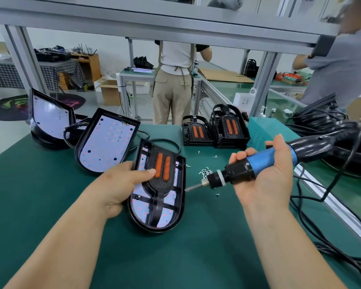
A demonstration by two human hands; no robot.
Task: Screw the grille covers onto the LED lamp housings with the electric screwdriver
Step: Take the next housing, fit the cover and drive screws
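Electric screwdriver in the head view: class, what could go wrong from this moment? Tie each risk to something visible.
1. The bit of the electric screwdriver sits at the rim of the lamp housing, beside the exposed LED board; a slip might scratch it.
2. The thumb of the left hand presses the grille cover nearby and could be jabbed.
3. Loose screws lie scattered on the mat; some could get knocked off.

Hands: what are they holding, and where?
Right hand grips the electric screwdriver by its body; left hand holds the lamp housing by its left edge, thumb on grille cover.
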